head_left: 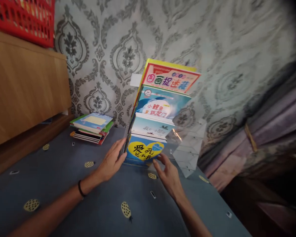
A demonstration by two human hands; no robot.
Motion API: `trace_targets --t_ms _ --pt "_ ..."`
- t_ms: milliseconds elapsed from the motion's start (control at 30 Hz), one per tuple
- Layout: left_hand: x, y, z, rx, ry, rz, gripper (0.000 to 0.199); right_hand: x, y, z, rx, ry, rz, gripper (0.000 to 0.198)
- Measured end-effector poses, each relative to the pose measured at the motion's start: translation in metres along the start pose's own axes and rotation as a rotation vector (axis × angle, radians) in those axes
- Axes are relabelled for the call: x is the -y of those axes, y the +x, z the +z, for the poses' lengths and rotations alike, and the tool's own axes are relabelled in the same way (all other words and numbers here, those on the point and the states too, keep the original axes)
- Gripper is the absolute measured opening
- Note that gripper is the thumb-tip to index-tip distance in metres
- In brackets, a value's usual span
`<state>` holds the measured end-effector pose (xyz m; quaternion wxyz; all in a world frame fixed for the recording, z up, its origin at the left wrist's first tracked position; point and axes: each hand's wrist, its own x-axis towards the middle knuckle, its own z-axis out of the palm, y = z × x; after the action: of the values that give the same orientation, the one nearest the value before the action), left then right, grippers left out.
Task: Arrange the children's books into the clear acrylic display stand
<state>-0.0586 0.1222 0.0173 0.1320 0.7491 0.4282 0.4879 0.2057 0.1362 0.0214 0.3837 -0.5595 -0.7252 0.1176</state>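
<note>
Carefully: your left hand (112, 160) lies unclenched against the clear holder (174, 140), right hand (169, 175) loose at its front; lopsided pushing could topple the books (158, 107).

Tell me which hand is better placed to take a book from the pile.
Left hand, probably: it is at the left side of the rack, nearer the pile. The right hand is farther off, at the front book.

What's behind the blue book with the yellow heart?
In rising tiers: a pale blue cover, a blue cover with a white patch, a red-bordered cover, then a yellow edge. Their lower parts are hidden by the books in front; exact count unclear.
</note>
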Motion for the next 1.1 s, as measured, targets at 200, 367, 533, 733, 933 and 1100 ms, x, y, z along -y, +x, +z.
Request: trace_targets --t_ms 200,367,533,733,933,1100 --pt "-0.004 -0.006 -0.004 0.076 0.006 -0.06 0.054 -0.007 -0.006 0.006 -0.006 0.108 -0.025 0.054" --pt "-0.011 -0.011 -0.008 0.101 0.026 -0.102 0.055 -0.014 -0.005 0.007 -0.043 0.194 -0.065 0.057" --pt "-0.015 -0.004 -0.003 0.051 0.001 -0.149 0.061 -0.009 0.004 0.007 -0.064 0.365 -0.106 0.057" --pt "-0.015 -0.009 -0.004 0.023 -0.016 -0.25 0.066 -0.011 -0.007 0.012 -0.116 0.432 -0.08 0.056" --pt "0.001 -0.04 -0.006 -0.059 0.081 -0.223 0.055 -0.002 -0.064 0.024 -0.048 0.344 -0.166 0.039" --pt "0.025 -0.055 -0.013 -0.057 0.323 -0.186 0.047 0.012 -0.1 0.036 0.238 0.255 -0.24 0.033"
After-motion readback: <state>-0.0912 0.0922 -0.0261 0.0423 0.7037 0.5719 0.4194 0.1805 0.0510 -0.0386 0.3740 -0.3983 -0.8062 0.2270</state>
